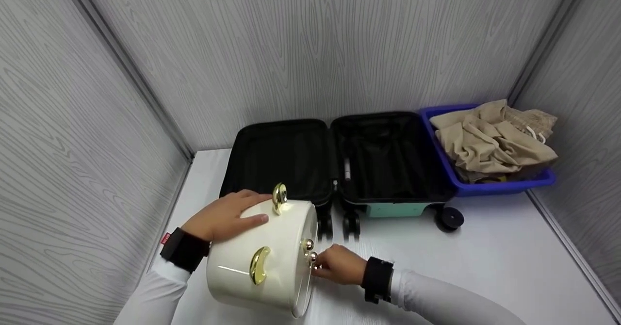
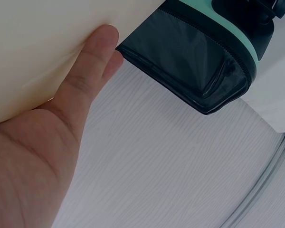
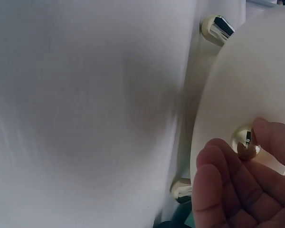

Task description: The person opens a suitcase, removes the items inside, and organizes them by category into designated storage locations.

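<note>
A cream, glossy box with rounded sides point(image 1: 233, 271) and curved gold fittings lies tilted at the front of the white table. My left hand point(image 1: 228, 218) rests on its upper side with fingers extended, near a gold fitting point(image 1: 279, 199). In the left wrist view, the straight fingers lie flat along the cream wall. My right hand point(image 1: 342, 265) is at the box's right-facing end, which bears round gold knobs point(image 1: 308, 244). The right wrist view has its thumb and fingers pinching a gold knob point(image 3: 247, 137) on that end. Whether the end is a lid or drawers, I cannot tell.
Behind the box lies a spread suitcase point(image 1: 286, 157) with black lining, a mint green shell and black wheels. A blue basket point(image 1: 504, 189) holding crumpled beige clothes point(image 1: 490, 138) stands at the back right. Grey wood-grain walls point(image 1: 310, 43) enclose the table point(image 1: 514, 252).
</note>
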A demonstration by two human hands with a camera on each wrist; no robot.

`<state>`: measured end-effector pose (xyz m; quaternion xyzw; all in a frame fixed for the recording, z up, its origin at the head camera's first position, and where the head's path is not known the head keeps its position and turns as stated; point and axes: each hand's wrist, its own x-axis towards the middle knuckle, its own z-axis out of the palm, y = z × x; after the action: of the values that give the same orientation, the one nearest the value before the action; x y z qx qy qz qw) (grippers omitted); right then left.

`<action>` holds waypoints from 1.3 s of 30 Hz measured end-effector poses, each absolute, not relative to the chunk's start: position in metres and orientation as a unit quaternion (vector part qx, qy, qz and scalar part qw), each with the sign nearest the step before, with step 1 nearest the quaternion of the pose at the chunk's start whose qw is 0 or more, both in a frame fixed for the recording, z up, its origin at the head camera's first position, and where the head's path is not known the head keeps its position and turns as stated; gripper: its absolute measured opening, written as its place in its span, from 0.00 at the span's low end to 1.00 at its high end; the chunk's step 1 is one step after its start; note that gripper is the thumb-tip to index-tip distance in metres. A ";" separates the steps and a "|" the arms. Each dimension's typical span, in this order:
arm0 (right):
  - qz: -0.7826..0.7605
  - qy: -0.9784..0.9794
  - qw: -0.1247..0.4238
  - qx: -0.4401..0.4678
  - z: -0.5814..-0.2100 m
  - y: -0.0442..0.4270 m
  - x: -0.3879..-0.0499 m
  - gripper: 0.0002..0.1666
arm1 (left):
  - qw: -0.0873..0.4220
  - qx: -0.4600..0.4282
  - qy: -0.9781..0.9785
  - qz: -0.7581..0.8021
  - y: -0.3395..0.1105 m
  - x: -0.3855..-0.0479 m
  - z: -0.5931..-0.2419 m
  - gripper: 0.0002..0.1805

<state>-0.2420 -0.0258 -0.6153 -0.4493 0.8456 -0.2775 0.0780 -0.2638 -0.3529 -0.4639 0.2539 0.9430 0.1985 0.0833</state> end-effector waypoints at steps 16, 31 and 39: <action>-0.262 0.850 0.103 -0.446 -0.611 -0.001 -0.238 0.09 | 0.090 0.263 0.942 0.187 -0.352 -0.266 -0.460 0.35; -0.272 0.844 0.120 -0.447 -0.607 0.022 -0.235 0.07 | 0.097 0.259 0.941 0.193 -0.356 -0.264 -0.459 0.35; -0.254 0.850 0.121 -0.446 -0.577 0.030 -0.254 0.32 | 0.090 0.259 0.942 0.195 -0.354 -0.262 -0.459 0.35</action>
<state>-0.2544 0.0299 -0.5767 -0.4457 0.8499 -0.2536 0.1209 -0.2619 -0.3536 -0.4594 0.2587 0.9417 0.1954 0.0898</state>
